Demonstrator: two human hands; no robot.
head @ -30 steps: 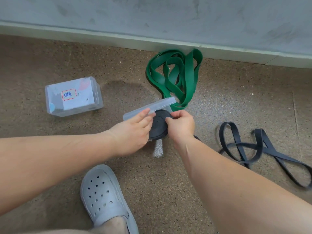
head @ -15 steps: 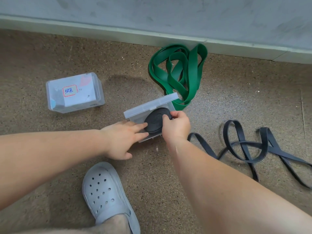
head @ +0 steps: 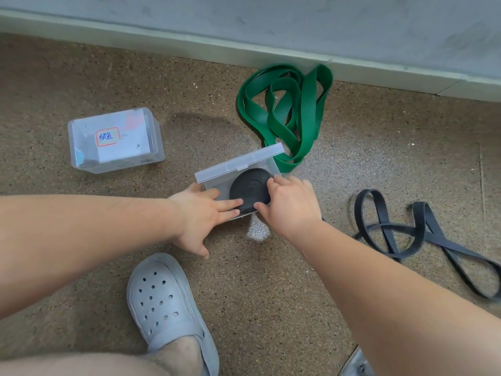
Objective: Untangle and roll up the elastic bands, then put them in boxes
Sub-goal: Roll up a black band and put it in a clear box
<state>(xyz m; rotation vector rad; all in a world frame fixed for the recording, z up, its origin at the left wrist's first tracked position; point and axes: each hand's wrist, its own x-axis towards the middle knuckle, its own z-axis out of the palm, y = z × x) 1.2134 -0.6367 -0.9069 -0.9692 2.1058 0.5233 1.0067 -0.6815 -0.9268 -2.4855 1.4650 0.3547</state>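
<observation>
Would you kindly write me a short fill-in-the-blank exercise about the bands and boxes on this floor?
1. The rolled black band sits in the open ____ box.
2. The tangled band by the wall is ____.
3. The left hand and right hand both touch the rolled ____ band.
4. The labelled box is ____.

Missing words: clear; green; black; closed

At the centre of my view an open box (head: 217, 176) sits on the floor (head: 352, 164) with a rolled band (head: 250, 189) in it. At ten o'clock from it lies a closed box (head: 115, 141); at one o'clock, a tangled band (head: 287, 112) near the wall (head: 271, 20); at three o'clock, a loose band (head: 412, 234); at seven o'clock, a shoe (head: 165, 299).
</observation>
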